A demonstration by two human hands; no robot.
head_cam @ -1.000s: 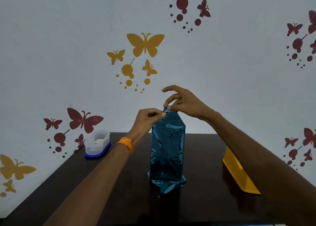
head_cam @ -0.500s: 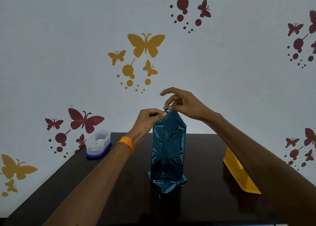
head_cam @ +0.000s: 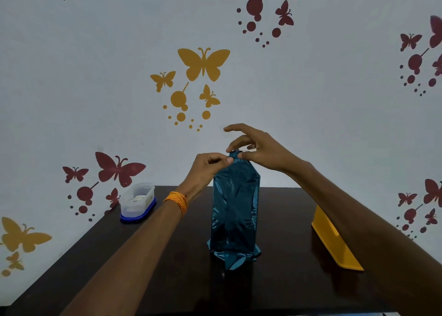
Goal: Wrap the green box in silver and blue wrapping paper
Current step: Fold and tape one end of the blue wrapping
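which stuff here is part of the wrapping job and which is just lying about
In the job: blue wrapping paper, standing upright on the table; left hand and right hand, both pinching its top.
Lying about: clear tub with blue base, far left; yellow tray, right.

The wrapped box [head_cam: 235, 215] is standing upright at the middle of the desk [head_cam: 167, 268]. The left hand [head_cam: 207, 167] and the right hand [head_cam: 260, 151] are meeting at its top, one pinching from each side. A lidded container [head_cam: 138, 202] is sitting at the far left corner, a tray [head_cam: 334, 241] is lying toward the right edge, and the wall [head_cam: 95, 76] is rising behind the desk.
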